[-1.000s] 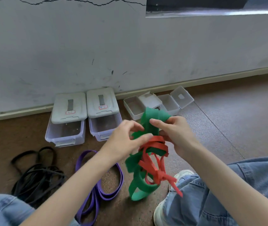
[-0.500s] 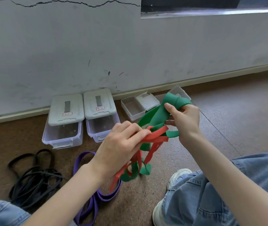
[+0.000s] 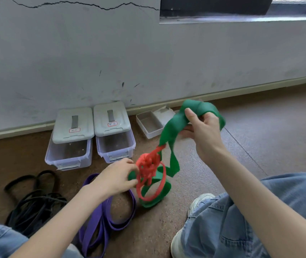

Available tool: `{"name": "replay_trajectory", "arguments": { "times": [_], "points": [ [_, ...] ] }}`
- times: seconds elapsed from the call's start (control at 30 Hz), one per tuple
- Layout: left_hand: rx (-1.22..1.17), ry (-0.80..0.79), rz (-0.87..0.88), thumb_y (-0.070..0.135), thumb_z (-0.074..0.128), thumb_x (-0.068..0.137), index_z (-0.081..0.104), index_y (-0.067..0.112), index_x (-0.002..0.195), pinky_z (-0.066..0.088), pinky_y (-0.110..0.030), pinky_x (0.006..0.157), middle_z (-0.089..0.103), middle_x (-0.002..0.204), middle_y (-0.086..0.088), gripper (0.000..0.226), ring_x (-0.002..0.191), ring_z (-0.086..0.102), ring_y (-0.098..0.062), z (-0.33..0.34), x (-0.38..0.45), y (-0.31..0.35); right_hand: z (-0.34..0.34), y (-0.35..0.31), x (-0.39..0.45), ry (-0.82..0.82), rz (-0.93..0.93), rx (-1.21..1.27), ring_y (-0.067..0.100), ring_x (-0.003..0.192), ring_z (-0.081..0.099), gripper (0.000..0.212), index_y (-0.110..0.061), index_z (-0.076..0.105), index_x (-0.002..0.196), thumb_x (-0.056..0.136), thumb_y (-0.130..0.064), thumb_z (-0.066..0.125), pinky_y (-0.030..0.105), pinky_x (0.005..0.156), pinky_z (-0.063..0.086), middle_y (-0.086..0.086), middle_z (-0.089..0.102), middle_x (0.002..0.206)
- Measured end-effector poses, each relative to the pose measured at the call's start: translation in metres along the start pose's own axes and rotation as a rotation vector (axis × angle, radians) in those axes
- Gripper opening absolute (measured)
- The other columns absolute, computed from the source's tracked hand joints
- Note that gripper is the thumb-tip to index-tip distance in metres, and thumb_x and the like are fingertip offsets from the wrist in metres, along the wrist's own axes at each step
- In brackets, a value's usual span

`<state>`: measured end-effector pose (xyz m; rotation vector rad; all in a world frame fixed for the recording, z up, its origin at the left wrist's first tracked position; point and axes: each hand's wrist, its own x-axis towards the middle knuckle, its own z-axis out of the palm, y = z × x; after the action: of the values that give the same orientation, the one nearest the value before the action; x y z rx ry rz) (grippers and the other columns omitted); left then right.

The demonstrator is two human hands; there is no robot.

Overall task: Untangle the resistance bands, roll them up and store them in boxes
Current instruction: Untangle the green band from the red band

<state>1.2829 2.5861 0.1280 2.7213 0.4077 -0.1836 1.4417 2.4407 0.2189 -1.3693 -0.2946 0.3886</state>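
Brown floor below — my right hand (image 3: 203,127) is raised, fingers curled around the green band (image 3: 174,127); my left hand (image 3: 117,175), lower now, pinches the red band (image 3: 148,165), tangle stretched farther apart than before.

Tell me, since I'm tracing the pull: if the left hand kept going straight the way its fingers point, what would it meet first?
The left hand points rightward into the red band, which its fingertips already pinch. Just beyond lies the green band, tangled with it and gripped higher up by the right hand. Depth is unclear.
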Motion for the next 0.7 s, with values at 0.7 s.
{"name": "replay_trajectory", "arguments": {
  "times": [0.7],
  "points": [
    [-0.894, 0.404, -0.06, 0.028, 0.062, 0.087, 0.063, 0.035, 0.08, 0.048, -0.026, 0.069, 0.065, 0.076, 0.009, 0.01, 0.075, 0.061, -0.009, -0.041, 0.008, 0.022, -0.02, -0.007, 0.007, -0.037, 0.35, 0.357, 0.022, 0.076, 0.072, 0.018, 0.001, 0.057, 0.095, 0.094, -0.017, 0.053, 0.026, 0.063, 0.058, 0.011, 0.073, 0.078]
  ]
}}
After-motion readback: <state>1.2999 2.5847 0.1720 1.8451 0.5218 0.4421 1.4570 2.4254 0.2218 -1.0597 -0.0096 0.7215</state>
